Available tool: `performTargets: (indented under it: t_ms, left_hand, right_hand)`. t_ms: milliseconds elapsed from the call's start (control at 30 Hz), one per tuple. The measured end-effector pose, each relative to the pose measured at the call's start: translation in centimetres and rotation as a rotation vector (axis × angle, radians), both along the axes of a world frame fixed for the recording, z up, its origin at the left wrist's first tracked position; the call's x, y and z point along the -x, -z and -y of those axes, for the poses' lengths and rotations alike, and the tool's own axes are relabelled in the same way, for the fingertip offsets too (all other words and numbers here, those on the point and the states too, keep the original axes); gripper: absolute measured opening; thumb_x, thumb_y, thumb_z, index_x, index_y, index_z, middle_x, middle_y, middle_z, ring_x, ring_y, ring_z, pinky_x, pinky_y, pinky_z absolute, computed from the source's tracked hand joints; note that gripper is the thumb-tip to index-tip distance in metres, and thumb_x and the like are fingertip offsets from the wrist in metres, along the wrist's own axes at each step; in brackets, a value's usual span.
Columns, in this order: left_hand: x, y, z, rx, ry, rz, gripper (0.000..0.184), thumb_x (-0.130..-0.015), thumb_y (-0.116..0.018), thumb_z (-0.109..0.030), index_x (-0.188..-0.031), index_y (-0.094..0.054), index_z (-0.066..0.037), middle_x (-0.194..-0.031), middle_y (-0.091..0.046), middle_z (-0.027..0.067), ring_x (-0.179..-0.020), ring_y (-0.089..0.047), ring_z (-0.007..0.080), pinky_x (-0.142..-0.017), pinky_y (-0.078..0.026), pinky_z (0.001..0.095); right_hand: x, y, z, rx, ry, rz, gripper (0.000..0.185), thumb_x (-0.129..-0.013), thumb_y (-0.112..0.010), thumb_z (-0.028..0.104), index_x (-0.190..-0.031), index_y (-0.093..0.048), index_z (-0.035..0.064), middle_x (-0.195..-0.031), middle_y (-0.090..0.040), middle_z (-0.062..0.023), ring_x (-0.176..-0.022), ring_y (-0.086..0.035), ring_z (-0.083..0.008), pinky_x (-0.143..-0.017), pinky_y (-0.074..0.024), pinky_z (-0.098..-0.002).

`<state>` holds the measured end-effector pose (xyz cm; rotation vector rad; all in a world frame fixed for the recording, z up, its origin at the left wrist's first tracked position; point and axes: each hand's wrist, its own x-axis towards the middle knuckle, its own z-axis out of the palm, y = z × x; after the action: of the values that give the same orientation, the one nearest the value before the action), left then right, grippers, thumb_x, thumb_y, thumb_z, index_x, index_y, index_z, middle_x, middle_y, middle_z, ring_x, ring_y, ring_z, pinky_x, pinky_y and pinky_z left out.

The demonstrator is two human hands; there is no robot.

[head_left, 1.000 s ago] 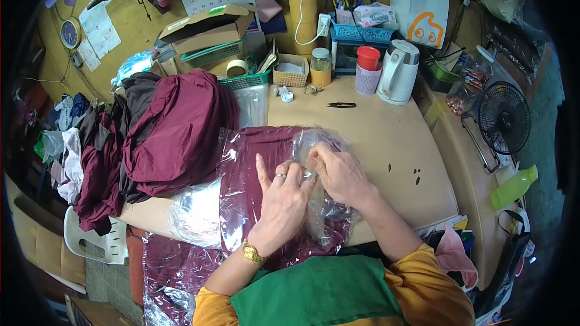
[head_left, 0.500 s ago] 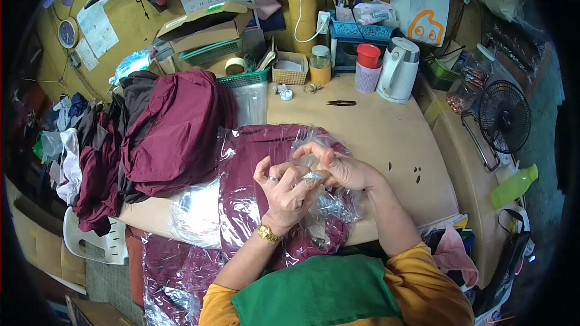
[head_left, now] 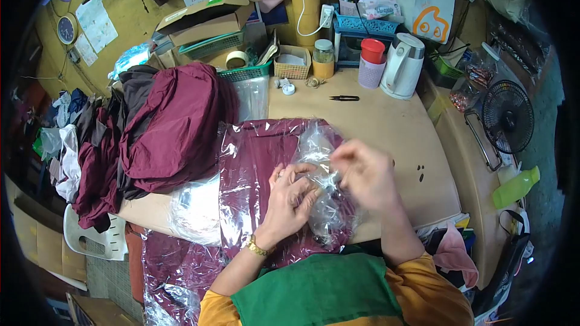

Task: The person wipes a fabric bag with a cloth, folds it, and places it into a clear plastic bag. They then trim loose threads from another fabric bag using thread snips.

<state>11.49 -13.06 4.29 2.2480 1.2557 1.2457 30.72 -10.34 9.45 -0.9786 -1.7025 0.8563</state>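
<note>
A maroon garment in a clear plastic bag (head_left: 251, 163) lies on the table in front of me. My left hand (head_left: 289, 202) rests on the bag, its fingers bunched on the loose plastic near the right side. Just right of it, my right hand (head_left: 368, 175) is raised over the bag's right edge. Motion blurs its fingers, so whether they hold anything is unclear. Crumpled clear film spreads between and below the two hands.
A pile of maroon garments (head_left: 172, 127) stands to the left, beside a stack of clear bags (head_left: 196, 214). Thread snips (head_left: 344, 98) lie at the back, near a white kettle (head_left: 402, 66) and a lilac cup (head_left: 370, 72). A black fan (head_left: 507, 116) stands at right.
My hands were together over the bag, pinching film. The right hand has moved away to the right, while the left has lowered slightly onto the plastic.
</note>
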Motion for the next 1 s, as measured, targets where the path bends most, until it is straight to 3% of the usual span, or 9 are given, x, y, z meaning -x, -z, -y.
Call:
performTargets:
  t_ms: [67, 200, 367, 467, 500, 600, 733, 933, 1000]
  left_hand:
    - [0.2, 0.1, -0.1, 0.275, 0.157, 0.348, 0.006, -0.082, -0.071, -0.010, -0.087, -0.069, -0.007, -0.130, -0.054, 0.0132, -0.124, -0.048, 0.0271, -0.111, -0.024, 0.0503]
    - [1.7, -2.2, 0.9, 0.126, -0.039, 0.195, 0.006, -0.082, -0.070, -0.005, -0.088, -0.069, -0.006, -0.126, -0.050, 0.0145, -0.120, -0.043, 0.0281, -0.104, -0.031, 0.0460]
    - [0.4, -4.5, 2.7, 0.110, -0.086, 0.109, 0.009, -0.083, -0.071, 0.000, -0.086, -0.062, 0.002, -0.115, -0.054, 0.0148, -0.078, -0.058, 0.0185, -0.061, -0.048, 0.0255]
    - [-1.0, -1.8, 1.4, 0.028, -0.010, 0.391, 0.015, -0.085, -0.069, -0.001, -0.097, -0.061, 0.001, -0.113, -0.058, 0.0147, -0.078, -0.061, 0.0169, -0.062, -0.050, 0.0257]
    - [-1.9, -1.1, 1.3, 0.068, -0.004, 0.510, 0.025, -0.086, -0.070, -0.003, -0.107, -0.057, 0.001, -0.111, -0.061, 0.0146, -0.082, -0.064, 0.0181, -0.065, -0.052, 0.0262]
    - [-2.6, 0.7, 1.3, 0.148, -0.055, 0.606, 0.050, -0.079, -0.080, -0.008, -0.124, -0.059, 0.002, -0.102, -0.062, 0.0101, -0.082, -0.061, 0.0152, -0.065, -0.050, 0.0259]
    - [-2.5, 3.4, 0.0, 0.003, -0.056, 0.427, 0.057, -0.076, -0.083, -0.009, -0.129, -0.062, 0.000, -0.088, -0.060, 0.0075, -0.073, -0.055, 0.0122, -0.063, -0.048, 0.0256]
    - [-3.1, 1.7, 0.2, 0.096, -0.119, 0.622, 0.037, -0.078, -0.081, -0.008, -0.114, -0.073, -0.003, -0.074, -0.056, 0.0048, -0.062, -0.047, 0.0128, -0.056, -0.041, 0.0276]
    - [-2.4, 2.4, -0.2, 0.062, -0.073, 0.478, 0.025, -0.082, -0.078, -0.008, -0.105, -0.075, 0.000, -0.072, -0.056, 0.0012, -0.068, -0.045, 0.0114, -0.060, -0.038, 0.0252]
  right_hand:
    - [1.5, -0.8, 1.6, -0.136, -0.058, 0.108, 0.018, -0.083, -0.071, -0.002, -0.099, -0.063, 0.0002, -0.085, -0.066, -0.0093, -0.072, -0.066, -0.0181, -0.061, -0.0522, -0.0305]
    - [1.3, 2.6, -0.2, -0.410, -0.203, 0.259, 0.026, -0.075, -0.079, 0.002, -0.098, -0.065, 0.0013, -0.080, -0.061, -0.0105, -0.070, -0.064, -0.0223, -0.058, -0.0498, -0.0323]
    - [3.1, 4.1, 0.5, -0.378, -0.149, 0.183, 0.017, -0.080, -0.070, 0.001, -0.095, -0.060, 0.0029, -0.077, -0.064, -0.0145, -0.071, -0.066, -0.0356, -0.059, -0.0515, -0.0407]
    - [3.7, 5.5, -0.2, -0.222, -0.158, 0.005, 0.016, -0.082, -0.070, 0.004, -0.094, -0.060, 0.0017, -0.073, -0.061, -0.0147, -0.067, -0.067, -0.0276, -0.059, -0.0514, -0.0368]
    - [4.1, 5.9, -0.2, -0.110, -0.173, -0.135, 0.011, -0.088, -0.069, 0.008, -0.093, -0.061, 0.0018, -0.067, -0.057, -0.0070, -0.063, -0.059, -0.0118, -0.056, -0.0471, -0.0299]
    - [4.2, 7.6, -0.2, 0.084, -0.092, -0.430, 0.012, -0.095, -0.067, 0.012, -0.091, -0.062, 0.0025, -0.068, -0.054, 0.0017, -0.065, -0.048, -0.0035, -0.054, -0.0418, -0.0244]
    - [3.6, 6.8, -0.6, -0.091, -0.076, -0.461, 0.015, -0.097, -0.065, 0.015, -0.088, -0.063, 0.0031, -0.075, -0.055, 0.0038, -0.067, -0.049, -0.0028, -0.057, -0.0403, -0.0212]
    - [3.3, 7.0, -0.7, 0.258, -0.262, -0.682, 0.013, -0.095, -0.066, 0.008, -0.084, -0.063, 0.0013, -0.079, -0.054, 0.0016, -0.070, -0.050, -0.0045, -0.061, -0.0414, -0.0215]
    - [3.1, 6.6, -0.5, 0.052, -0.143, -0.513, 0.013, -0.093, -0.066, 0.006, -0.082, -0.063, 0.0005, -0.080, -0.056, -0.0004, -0.072, -0.052, -0.0056, -0.062, -0.0420, -0.0216]
